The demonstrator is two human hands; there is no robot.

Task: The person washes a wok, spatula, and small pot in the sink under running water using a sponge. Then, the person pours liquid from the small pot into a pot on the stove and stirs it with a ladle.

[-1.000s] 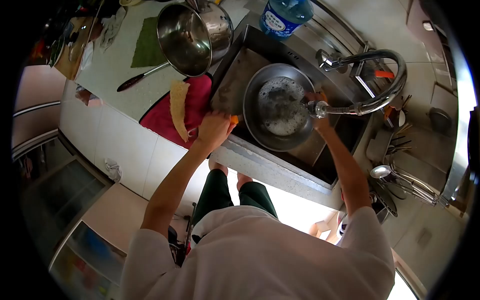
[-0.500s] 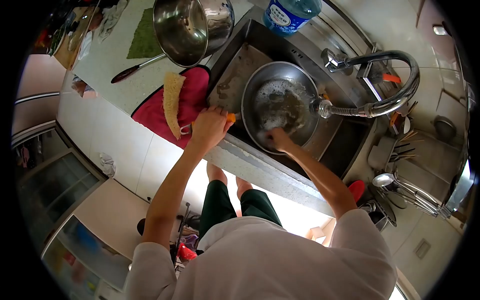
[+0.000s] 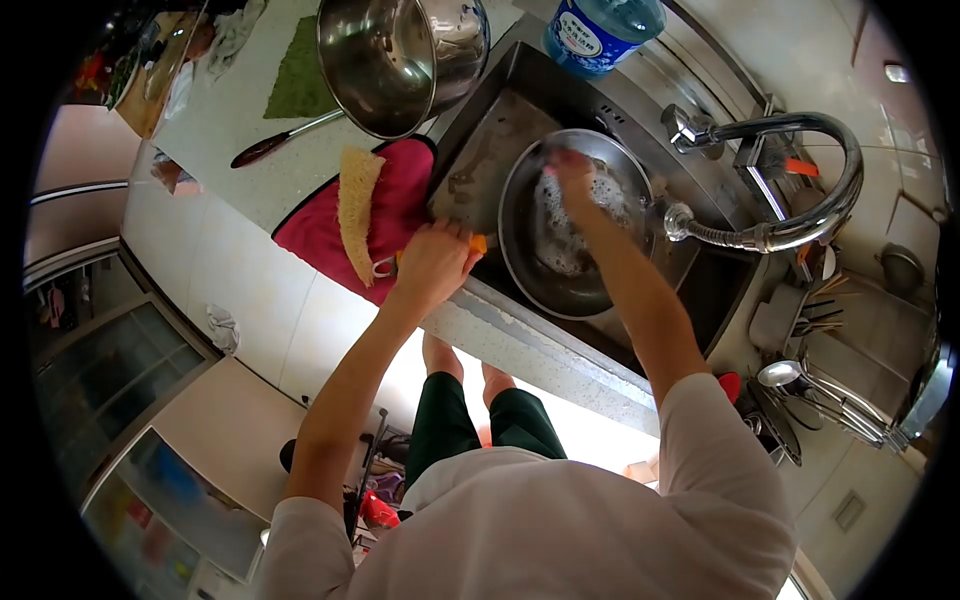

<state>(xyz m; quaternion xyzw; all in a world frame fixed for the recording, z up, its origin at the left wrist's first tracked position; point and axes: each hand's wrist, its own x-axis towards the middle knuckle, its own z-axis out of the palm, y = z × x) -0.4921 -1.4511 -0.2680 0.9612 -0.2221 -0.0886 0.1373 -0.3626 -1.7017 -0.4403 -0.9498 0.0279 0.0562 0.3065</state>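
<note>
My left hand (image 3: 433,262) is wrapped round the orange handle (image 3: 479,243) of a frying pan (image 3: 520,265), over the sink's front edge. The pan sits tilted in the sink with foamy water (image 3: 605,195) inside. My right hand (image 3: 570,178) is over the far left part of the pan's inside, smeared by motion; whether it holds anything is hidden. Left of my left hand, a dried loofah (image 3: 356,215) lies on a dark red cloth (image 3: 405,190) at the counter's edge.
A chrome faucet (image 3: 850,180) arches over the pan's right side, its spout close to the rim. Behind the sink (image 3: 490,135) stands a blue detergent bottle (image 3: 590,40). A steel pot (image 3: 375,60) tips on the counter beside a dark-handled utensil (image 3: 265,150). Ladles (image 3: 780,374) lie at right.
My right hand has moved from the pan's near side to its far left side. The foam has shifted inside the pan. My left hand keeps its grip on the handle.
</note>
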